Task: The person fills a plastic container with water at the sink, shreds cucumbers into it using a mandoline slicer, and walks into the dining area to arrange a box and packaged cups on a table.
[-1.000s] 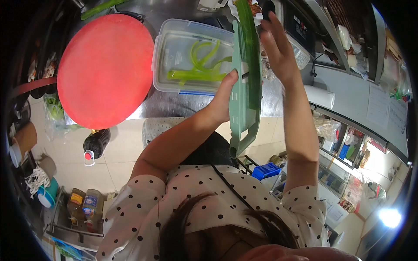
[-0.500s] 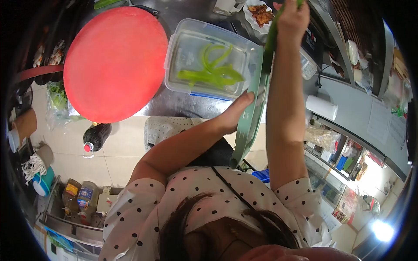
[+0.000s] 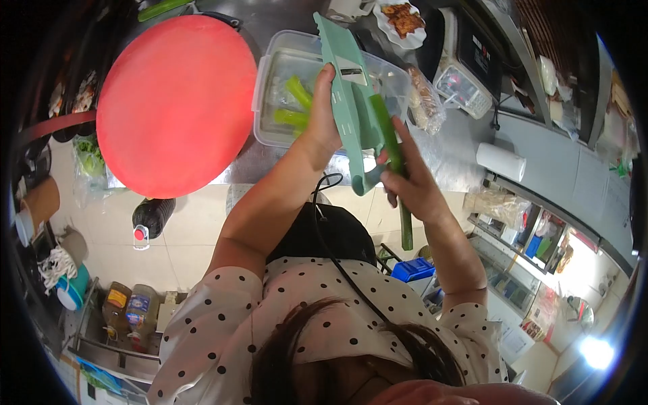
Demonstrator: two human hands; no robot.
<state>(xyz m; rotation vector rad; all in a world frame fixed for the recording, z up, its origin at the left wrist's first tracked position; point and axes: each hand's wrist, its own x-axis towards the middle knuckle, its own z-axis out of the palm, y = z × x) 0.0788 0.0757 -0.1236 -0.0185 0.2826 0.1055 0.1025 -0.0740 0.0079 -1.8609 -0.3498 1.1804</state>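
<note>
My left hand grips the pale green mandoline slicer by its edge, thumb on top. The slicer is tilted over the clear plastic container, and its metal blade slot shows near the upper part. My right hand is closed round a long, slim green vegetable piece, possibly cucumber, beside the slicer's lower right side. Its lower end sticks out below my fingers. Light green vegetable strips lie in the container, partly hidden by my left hand and the slicer.
A round red cutting board lies left of the container. Behind stands a white plate of browned food; a plastic-wrapped item and a keypad device are to the right. Another green vegetable lies at the far left.
My right hand has come down and toward me with the green vegetable piece, from the far right. The slicer has moved up and left over the container with my left hand.
</note>
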